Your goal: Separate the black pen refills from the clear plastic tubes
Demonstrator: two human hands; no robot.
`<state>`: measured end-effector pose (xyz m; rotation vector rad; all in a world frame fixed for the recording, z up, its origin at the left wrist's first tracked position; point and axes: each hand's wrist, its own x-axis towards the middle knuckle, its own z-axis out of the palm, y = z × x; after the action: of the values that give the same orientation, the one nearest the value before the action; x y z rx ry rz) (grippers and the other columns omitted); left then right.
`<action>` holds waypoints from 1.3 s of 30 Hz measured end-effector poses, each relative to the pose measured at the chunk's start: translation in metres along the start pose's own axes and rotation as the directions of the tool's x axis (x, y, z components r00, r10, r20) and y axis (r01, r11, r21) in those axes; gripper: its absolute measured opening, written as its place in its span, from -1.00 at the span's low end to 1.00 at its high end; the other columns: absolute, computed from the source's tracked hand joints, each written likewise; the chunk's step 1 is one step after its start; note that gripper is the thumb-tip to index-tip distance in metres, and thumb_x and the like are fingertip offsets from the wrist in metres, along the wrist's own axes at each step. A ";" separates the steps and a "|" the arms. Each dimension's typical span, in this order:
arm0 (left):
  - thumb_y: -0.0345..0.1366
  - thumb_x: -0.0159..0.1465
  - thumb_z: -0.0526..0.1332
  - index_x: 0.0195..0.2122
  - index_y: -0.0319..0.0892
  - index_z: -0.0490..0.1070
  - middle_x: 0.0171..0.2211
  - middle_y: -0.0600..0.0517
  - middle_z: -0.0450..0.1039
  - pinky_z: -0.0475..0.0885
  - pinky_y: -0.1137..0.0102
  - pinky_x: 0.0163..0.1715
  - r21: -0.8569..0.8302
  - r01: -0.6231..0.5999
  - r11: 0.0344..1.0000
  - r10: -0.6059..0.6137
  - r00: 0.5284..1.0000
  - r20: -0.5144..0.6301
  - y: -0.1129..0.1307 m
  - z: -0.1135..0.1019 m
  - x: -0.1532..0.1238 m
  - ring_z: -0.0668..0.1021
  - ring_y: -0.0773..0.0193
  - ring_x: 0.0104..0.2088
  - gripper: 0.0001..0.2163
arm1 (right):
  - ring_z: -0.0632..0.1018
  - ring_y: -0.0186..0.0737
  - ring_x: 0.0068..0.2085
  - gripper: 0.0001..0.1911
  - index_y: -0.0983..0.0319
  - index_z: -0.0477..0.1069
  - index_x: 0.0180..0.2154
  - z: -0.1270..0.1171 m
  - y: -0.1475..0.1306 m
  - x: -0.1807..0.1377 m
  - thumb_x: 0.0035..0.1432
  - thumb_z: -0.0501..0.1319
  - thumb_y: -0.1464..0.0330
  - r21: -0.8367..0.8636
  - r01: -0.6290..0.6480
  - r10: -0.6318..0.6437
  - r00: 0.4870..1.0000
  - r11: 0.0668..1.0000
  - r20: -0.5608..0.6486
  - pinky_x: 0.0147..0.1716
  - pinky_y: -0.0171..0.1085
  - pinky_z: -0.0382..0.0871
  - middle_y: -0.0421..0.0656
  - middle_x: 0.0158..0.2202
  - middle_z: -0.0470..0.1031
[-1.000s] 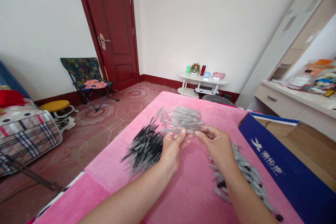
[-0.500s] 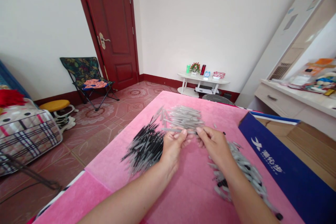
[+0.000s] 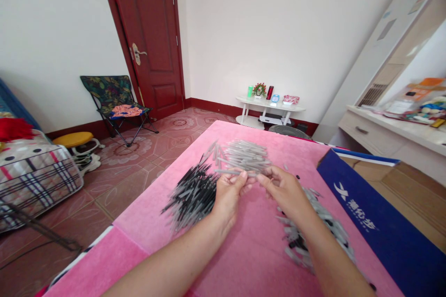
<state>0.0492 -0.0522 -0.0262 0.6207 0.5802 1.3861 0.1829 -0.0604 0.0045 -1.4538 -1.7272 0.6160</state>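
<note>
The change since a moment ago is small and sits in your right hand point(image 3: 284, 190): its thumb has slid back toward 9 o'clock, closer to your left hand point(image 3: 230, 190), and its fingers are less bunched beneath. Your left hand has hardly shifted; its fingers stay pinched on a slim grey pen barrel point(image 3: 226, 171), whose free end points toward 9 o'clock. Your right fingers curl in beside the other end, but you hide the contact, so I cannot tell whether they grip it or a small part there.

That reads as fine handling at one end, with this piece not yet finished. The barrel hangs between your hands, over the counter point(image 3: 258, 241), just short of the heap of grey barrels point(image 3: 245, 153) at 12 o'clock.

At 8 o'clock lies a heap of slender black-and-grey pen parts point(image 3: 193, 197), apparently undisturbed. At 4 o'clock, partly behind your right forearm, is a pile of grey and black pieces point(image 3: 331, 225), with the blue cardboard box point(image 3: 365, 209) beyond. A tiny dark piece point(image 3: 298, 177) lies at 3 o'clock.
</note>
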 end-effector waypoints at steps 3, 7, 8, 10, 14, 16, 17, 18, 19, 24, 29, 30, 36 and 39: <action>-0.28 -0.03 0.32 -0.39 -0.27 0.36 -0.41 -0.02 0.52 0.43 0.54 -0.45 0.000 0.000 1.000 0.000 1.000 0.012 -0.002 -0.002 0.001 0.55 0.37 -0.45 -0.77 | 0.39 -0.37 -0.61 -0.70 0.25 0.29 -0.50 0.000 0.000 0.000 0.09 0.06 0.16 0.008 0.021 -0.021 1.000 1.000 0.017 -0.60 -0.40 0.21 -0.24 -0.61 0.37; -0.30 -0.02 0.32 -0.41 -0.26 0.34 -0.46 0.01 0.51 0.43 0.55 -0.45 -0.003 -0.007 1.000 0.007 1.000 0.004 -0.002 -0.002 0.001 0.55 0.37 -0.45 -0.79 | 0.37 -0.37 -0.64 -0.59 0.25 0.28 -0.57 0.001 0.000 0.001 0.15 -0.04 0.14 0.003 -0.019 0.019 0.999 1.000 0.035 -0.61 -0.39 0.20 -0.23 -0.66 0.35; -0.31 -0.02 0.32 -0.41 -0.26 0.34 -0.46 0.01 0.51 0.43 0.56 -0.45 -0.003 -0.007 1.000 0.007 1.000 0.000 -0.002 -0.002 0.001 0.55 0.37 -0.45 -0.79 | 0.39 -0.37 -0.61 -0.67 0.25 0.30 -0.51 0.001 0.000 0.001 0.11 0.03 0.15 0.019 -0.013 0.012 1.000 1.000 0.020 -0.61 -0.39 0.21 -0.23 -0.61 0.38; -0.30 -0.02 0.32 -0.40 -0.27 0.34 -0.43 0.00 0.51 0.42 0.56 -0.46 0.001 -0.004 1.000 0.004 1.000 0.000 -0.002 -0.002 0.001 0.55 0.39 -0.45 -0.79 | 0.41 -0.36 -0.58 -0.76 0.25 0.30 -0.43 0.000 -0.001 0.001 0.04 0.12 0.18 0.049 0.012 -0.012 1.000 0.999 0.005 -0.60 -0.40 0.22 -0.23 -0.54 0.41; -0.29 -0.05 0.34 -0.41 -0.26 0.34 -0.46 0.01 0.51 0.42 0.55 -0.47 0.000 0.006 1.000 -0.006 1.000 -0.001 -0.002 -0.001 0.000 0.54 0.38 -0.47 -0.76 | 0.38 -0.37 -0.64 -0.61 0.25 0.26 -0.57 -0.001 -0.004 0.000 0.15 -0.05 0.15 0.039 -0.019 0.017 0.999 0.999 0.051 -0.62 -0.38 0.21 -0.24 -0.66 0.34; -0.28 -0.06 0.34 -0.42 -0.26 0.35 -0.47 0.01 0.51 0.42 0.56 -0.48 -0.005 0.008 1.000 -0.008 1.000 -0.007 -0.002 -0.001 -0.001 0.54 0.38 -0.47 -0.76 | 0.38 -0.36 -0.62 -0.61 0.25 0.28 -0.54 -0.001 -0.004 -0.001 0.14 -0.04 0.13 0.045 -0.022 0.020 0.998 0.999 0.051 -0.61 -0.39 0.21 -0.24 -0.63 0.35; -0.28 -0.06 0.34 -0.42 -0.27 0.35 -0.46 0.00 0.51 0.42 0.56 -0.48 -0.006 0.008 1.000 -0.008 1.000 -0.006 -0.002 -0.001 -0.001 0.54 0.38 -0.47 -0.75 | 0.40 -0.36 -0.60 -0.66 0.25 0.28 -0.51 -0.001 -0.004 -0.001 0.11 0.02 0.13 0.055 -0.012 0.010 0.999 0.998 0.044 -0.61 -0.39 0.21 -0.24 -0.61 0.36; -0.27 -0.06 0.34 -0.41 -0.27 0.35 -0.45 0.00 0.51 0.41 0.56 -0.48 -0.004 0.008 1.000 -0.008 1.000 -0.003 -0.002 -0.001 -0.001 0.54 0.38 -0.48 -0.75 | 0.40 -0.36 -0.59 -0.70 0.25 0.28 -0.50 0.000 -0.003 -0.001 0.08 0.07 0.14 0.057 0.001 -0.003 0.999 0.998 0.038 -0.61 -0.40 0.22 -0.24 -0.59 0.37; -0.26 -0.06 0.34 -0.41 -0.27 0.36 -0.44 -0.01 0.52 0.41 0.55 -0.48 0.001 0.008 1.000 -0.008 1.000 0.002 -0.002 -0.001 -0.001 0.54 0.38 -0.48 -0.75 | 0.40 -0.36 -0.59 -0.71 0.24 0.27 -0.50 0.000 -0.003 -0.001 0.07 0.08 0.15 0.049 0.007 -0.008 0.999 0.999 0.031 -0.61 -0.40 0.21 -0.25 -0.60 0.37; -0.26 -0.04 0.33 -0.40 -0.27 0.35 -0.40 -0.03 0.52 0.42 0.53 -0.45 0.032 0.002 0.999 -0.003 1.000 0.015 -0.003 -0.002 -0.001 0.54 0.37 -0.46 -0.75 | 0.36 -0.36 -0.65 -0.55 0.24 0.27 -0.58 -0.001 0.000 -0.001 0.15 -0.07 0.10 -0.036 -0.043 0.044 0.999 0.998 0.029 -0.62 -0.39 0.16 -0.25 -0.69 0.32; -0.27 -0.04 0.33 -0.40 -0.26 0.33 -0.44 0.00 0.51 0.40 0.54 -0.45 0.032 0.005 0.999 -0.005 1.000 -0.001 -0.004 -0.002 0.000 0.52 0.41 -0.49 -0.76 | 0.37 -0.37 -0.61 -0.62 0.24 0.24 -0.60 0.001 0.001 -0.001 0.07 0.06 0.11 -0.081 0.018 -0.016 1.000 0.997 0.025 -0.59 -0.40 0.16 -0.27 -0.67 0.32; -0.27 -0.04 0.33 -0.41 -0.26 0.33 -0.43 0.00 0.51 0.40 0.54 -0.45 0.036 0.004 0.999 -0.004 1.000 0.000 -0.004 -0.003 0.000 0.52 0.41 -0.48 -0.76 | 0.36 -0.37 -0.63 -0.59 0.24 0.23 -0.61 0.001 0.001 -0.001 0.10 0.01 0.10 -0.084 0.001 0.003 0.999 0.997 0.040 -0.60 -0.39 0.15 -0.27 -0.70 0.31; -0.25 -0.02 0.31 -0.37 -0.25 0.32 -0.43 0.01 0.47 0.36 0.54 -0.49 0.086 0.002 0.996 -0.003 1.000 0.015 -0.004 -0.003 -0.001 0.49 0.40 -0.48 -0.75 | 0.38 -0.36 -0.64 -0.56 0.25 0.29 -0.59 0.003 0.004 -0.001 0.13 -0.04 0.09 -0.054 -0.025 0.029 0.997 0.998 0.071 -0.61 -0.40 0.16 -0.23 -0.68 0.36; -0.24 -0.03 0.31 -0.36 -0.23 0.32 -0.49 0.07 0.41 0.32 0.56 -0.54 0.143 -0.003 0.990 -0.003 0.999 0.043 -0.001 -0.002 -0.002 0.44 0.42 -0.51 -0.74 | 0.37 -0.36 -0.65 -0.56 0.25 0.29 -0.61 0.005 0.005 -0.002 0.12 -0.04 0.11 -0.046 -0.032 0.037 0.994 0.998 0.106 -0.63 -0.40 0.15 -0.23 -0.70 0.36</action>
<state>0.0486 -0.0542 -0.0287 0.7645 0.6491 1.3358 0.1819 -0.0605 -0.0022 -1.5079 -1.8115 0.6888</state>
